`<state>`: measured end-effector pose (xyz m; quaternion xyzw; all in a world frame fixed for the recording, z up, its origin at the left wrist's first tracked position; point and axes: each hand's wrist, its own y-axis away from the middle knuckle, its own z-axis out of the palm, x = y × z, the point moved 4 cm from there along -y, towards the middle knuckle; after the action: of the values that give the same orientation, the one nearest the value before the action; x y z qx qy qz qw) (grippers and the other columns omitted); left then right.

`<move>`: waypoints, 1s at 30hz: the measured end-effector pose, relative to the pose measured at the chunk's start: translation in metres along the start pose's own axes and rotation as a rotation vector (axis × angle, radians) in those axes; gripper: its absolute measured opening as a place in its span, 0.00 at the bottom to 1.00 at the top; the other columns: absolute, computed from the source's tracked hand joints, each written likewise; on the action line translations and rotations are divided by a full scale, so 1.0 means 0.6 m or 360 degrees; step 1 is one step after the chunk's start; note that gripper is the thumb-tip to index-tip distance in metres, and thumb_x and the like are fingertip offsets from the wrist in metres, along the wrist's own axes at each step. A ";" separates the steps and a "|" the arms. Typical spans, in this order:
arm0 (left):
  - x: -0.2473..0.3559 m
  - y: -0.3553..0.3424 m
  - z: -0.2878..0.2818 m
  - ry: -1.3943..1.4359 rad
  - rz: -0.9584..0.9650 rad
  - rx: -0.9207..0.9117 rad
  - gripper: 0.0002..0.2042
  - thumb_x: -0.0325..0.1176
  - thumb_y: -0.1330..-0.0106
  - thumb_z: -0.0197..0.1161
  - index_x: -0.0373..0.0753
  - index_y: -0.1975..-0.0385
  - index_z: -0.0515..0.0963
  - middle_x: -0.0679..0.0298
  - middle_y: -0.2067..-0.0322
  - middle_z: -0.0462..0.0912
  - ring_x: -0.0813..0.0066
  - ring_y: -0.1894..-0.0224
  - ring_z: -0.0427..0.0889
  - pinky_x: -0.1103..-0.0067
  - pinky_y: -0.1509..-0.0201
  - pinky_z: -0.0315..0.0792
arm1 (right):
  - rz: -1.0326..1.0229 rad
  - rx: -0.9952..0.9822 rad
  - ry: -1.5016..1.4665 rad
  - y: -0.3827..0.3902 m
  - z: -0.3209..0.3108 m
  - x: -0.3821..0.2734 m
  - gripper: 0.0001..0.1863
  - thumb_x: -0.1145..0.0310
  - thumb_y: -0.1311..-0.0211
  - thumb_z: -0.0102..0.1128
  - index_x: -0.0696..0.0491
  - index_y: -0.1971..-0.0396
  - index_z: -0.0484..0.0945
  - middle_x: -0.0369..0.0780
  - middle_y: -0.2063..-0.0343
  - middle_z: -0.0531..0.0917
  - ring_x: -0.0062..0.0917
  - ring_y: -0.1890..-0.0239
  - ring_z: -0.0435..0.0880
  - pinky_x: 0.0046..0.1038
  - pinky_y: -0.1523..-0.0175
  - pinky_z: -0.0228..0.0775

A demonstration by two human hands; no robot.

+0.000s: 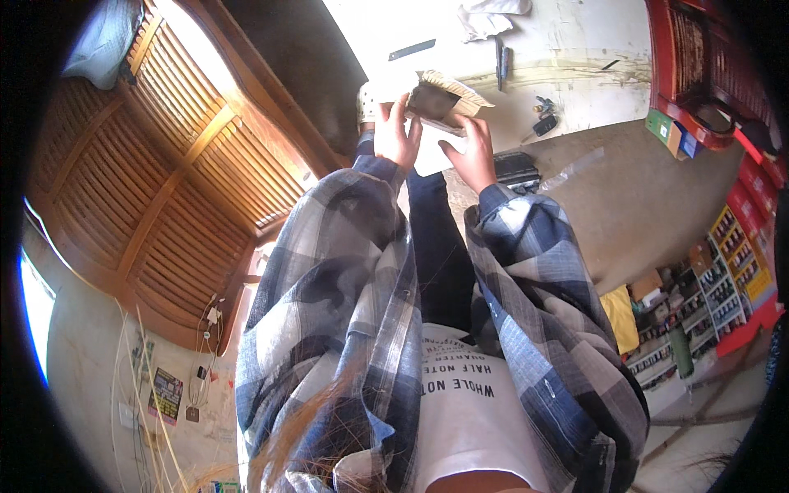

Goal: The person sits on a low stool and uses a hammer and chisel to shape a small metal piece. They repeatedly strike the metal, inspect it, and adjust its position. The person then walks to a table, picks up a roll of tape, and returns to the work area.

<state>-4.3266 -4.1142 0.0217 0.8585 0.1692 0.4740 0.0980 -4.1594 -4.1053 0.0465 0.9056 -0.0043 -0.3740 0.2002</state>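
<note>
Up in front of me, my left hand [399,140] and my right hand [472,152] grip a small dark-faced thing [433,101] from its two sides. Cream-coloured paper-like flaps [462,92] with fine lines stick out around it; its exact kind is unclear. Fingers of both hands are bent against its near edge, thumbs inward. Below it, between my palms, a plain white piece [431,154] hangs down; I cannot tell whether it belongs to the same thing. Close to my right wrist lies a black flat pouch-like item [518,170].
On the white tabletop [592,41] lie a black strip [412,50], two dark slim tools [502,64], a key bunch [544,123] and a crumpled white cloth [491,16]. A slatted wooden bench [164,164] stands left, a red wooden chair [699,74] right. Lower right, shelves [682,329] hold many small items.
</note>
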 end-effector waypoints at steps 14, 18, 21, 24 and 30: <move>0.022 -0.016 -0.006 0.0271 0.0018 0.0277 0.17 0.28 0.46 0.63 0.33 0.59 0.66 0.57 0.67 0.69 0.69 0.69 0.71 0.77 0.63 0.69 | 0.0063 -0.0041 0.0027 0.011 0.008 0.003 0.17 0.66 0.57 0.71 0.57 0.66 0.81 0.45 0.56 0.71 0.37 0.51 0.71 0.33 0.45 0.66; 0.051 -0.020 -0.013 0.0161 0.0251 -0.0069 0.22 0.29 0.48 0.64 0.34 0.52 0.67 0.51 0.56 0.71 0.53 0.54 0.73 0.67 0.52 0.70 | 0.0012 -0.0085 0.0011 0.004 0.009 0.009 0.14 0.67 0.56 0.70 0.52 0.66 0.84 0.45 0.53 0.71 0.36 0.50 0.71 0.33 0.43 0.65; 0.071 -0.016 -0.025 0.0019 0.0497 -0.0308 0.32 0.32 0.51 0.65 0.32 0.43 0.63 0.48 0.46 0.65 0.48 0.47 0.69 0.65 0.44 0.67 | -0.0037 -0.0132 0.0123 -0.001 0.009 -0.006 0.13 0.72 0.56 0.68 0.51 0.66 0.84 0.47 0.47 0.69 0.39 0.45 0.70 0.35 0.42 0.64; 0.075 -0.009 -0.022 -0.0353 0.0599 -0.0489 0.35 0.35 0.50 0.64 0.32 0.40 0.60 0.47 0.44 0.64 0.46 0.45 0.67 0.64 0.42 0.66 | -0.0170 -0.0107 0.0279 -0.001 0.019 -0.012 0.12 0.70 0.56 0.67 0.51 0.66 0.84 0.48 0.44 0.68 0.43 0.45 0.67 0.37 0.41 0.62; 0.068 -0.013 0.001 -0.0741 0.0504 -0.0595 0.18 0.43 0.46 0.60 0.35 0.62 0.80 0.48 0.44 0.65 0.49 0.46 0.66 0.63 0.40 0.62 | -0.0178 -0.0007 0.0246 -0.006 0.025 -0.001 0.19 0.71 0.58 0.69 0.56 0.62 0.76 0.49 0.48 0.67 0.45 0.47 0.67 0.39 0.43 0.63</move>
<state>-4.3078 -4.0914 0.0506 0.9266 -0.0831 0.2972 0.2148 -4.1703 -4.1071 0.0359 0.9301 0.0624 -0.3137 0.1807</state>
